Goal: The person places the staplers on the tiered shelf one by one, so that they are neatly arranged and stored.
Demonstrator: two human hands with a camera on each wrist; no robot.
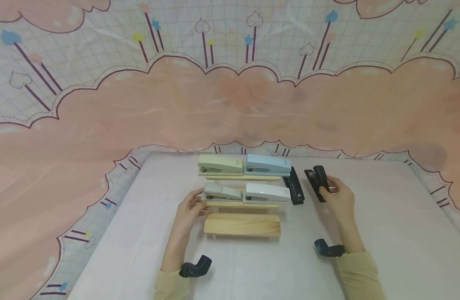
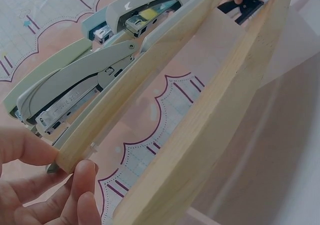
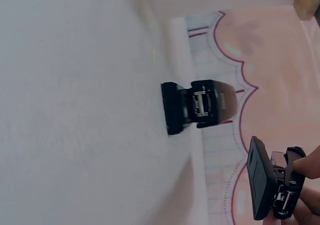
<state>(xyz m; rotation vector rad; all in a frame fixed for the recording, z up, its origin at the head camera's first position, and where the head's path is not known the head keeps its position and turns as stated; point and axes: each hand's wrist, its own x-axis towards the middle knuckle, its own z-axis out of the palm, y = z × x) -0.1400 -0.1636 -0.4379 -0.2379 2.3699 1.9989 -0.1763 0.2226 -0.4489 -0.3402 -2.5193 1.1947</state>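
My left hand (image 1: 190,206) pinches the left end of the middle board (image 2: 125,95) of a tiered wooden display rack (image 1: 242,225). On that board, a grey stapler (image 1: 223,191) sits beside a white stapler (image 1: 266,192). A pale green stapler (image 1: 220,164) and a light blue stapler (image 1: 268,164) stand side by side on the top tier. To the right of the rack, my right hand (image 1: 338,198) grips a black stapler (image 3: 290,182) by its side, thumb in front. Another black stapler (image 1: 294,186) lies between that one and the rack.
The rack stands on a white-covered table (image 1: 132,233). Behind it hangs a patterned cloth (image 1: 230,108) with pink cloud shapes. A black wrist camera is strapped to each wrist, one at the left sleeve (image 1: 171,285) and one at the right sleeve (image 1: 361,273).
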